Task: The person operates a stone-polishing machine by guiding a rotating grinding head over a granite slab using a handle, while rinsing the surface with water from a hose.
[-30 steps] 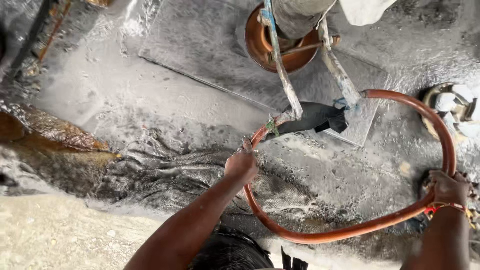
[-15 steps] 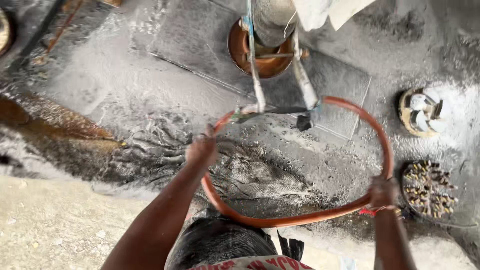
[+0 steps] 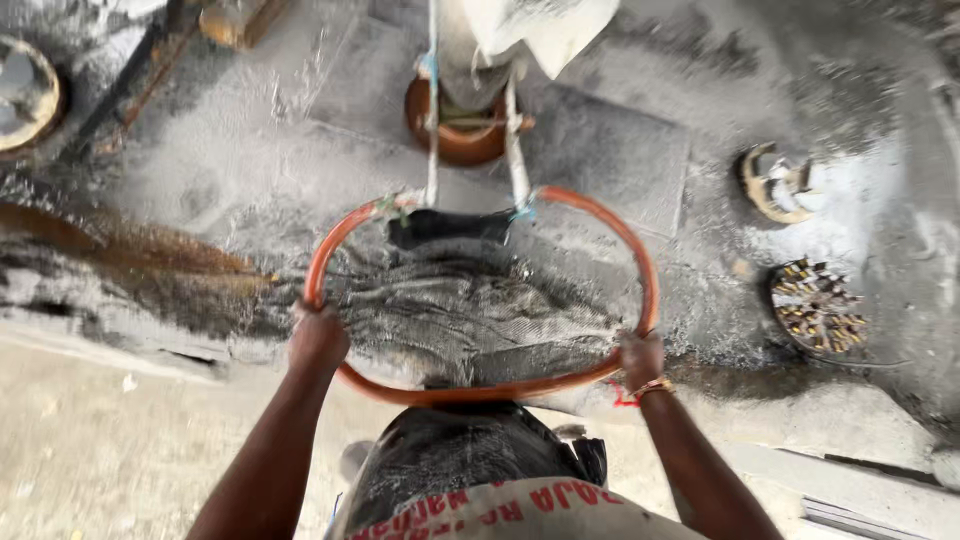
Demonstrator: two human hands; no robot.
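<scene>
Between both sets of fingers curves the orange hoop — left hand and right hand each clamped on its near rim, steering the grinder over wet slurry — a steady, even sweep seems next.

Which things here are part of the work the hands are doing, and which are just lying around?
In use:
orange hoop handle
left hand gripping it
right hand gripping it
two metal bars tied to the hoop
brown round base

Lying about:
round disc with studs
curved broken piece
round disc at the left edge
</scene>
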